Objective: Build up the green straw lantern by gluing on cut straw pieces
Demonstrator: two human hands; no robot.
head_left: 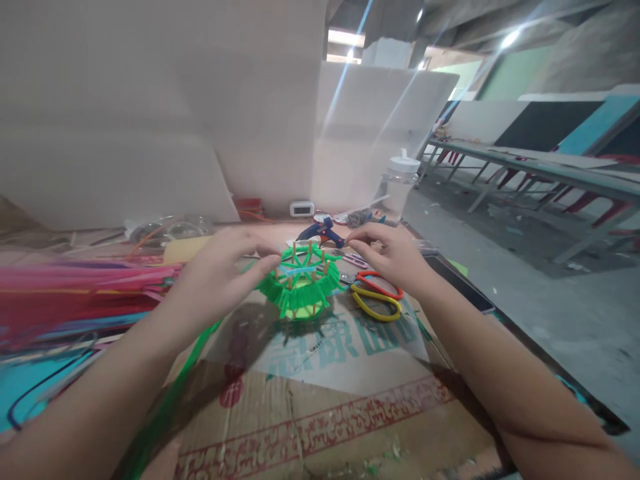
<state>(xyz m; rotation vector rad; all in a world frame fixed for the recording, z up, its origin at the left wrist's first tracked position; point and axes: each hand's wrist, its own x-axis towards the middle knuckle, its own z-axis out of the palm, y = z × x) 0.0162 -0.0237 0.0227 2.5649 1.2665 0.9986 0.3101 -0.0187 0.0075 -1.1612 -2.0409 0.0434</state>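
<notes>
A round green pipe-cleaner craft (305, 293), with short wooden sticks standing up around its ring, sits on the cardboard. My left hand (233, 267) is at its left rim, thumb and bent fingers closed on the edge. To the right, my right hand (387, 253) is raised with thumb and fingertips pinched together; whatever they hold, if anything, is too small to make out. Just beyond those fingertips lies a blue glue gun (323, 231). Scissors (377, 293) with red and yellow handles rest below my right hand.
Blurred pink and red pipe cleaners (85, 287) are piled at left. Printed cardboard (320, 427) covers the table. Toward the back stand a small white digital clock (302, 209) and a clear bottle (400, 183). A dark phone-like slab (460, 283) lies at the right edge.
</notes>
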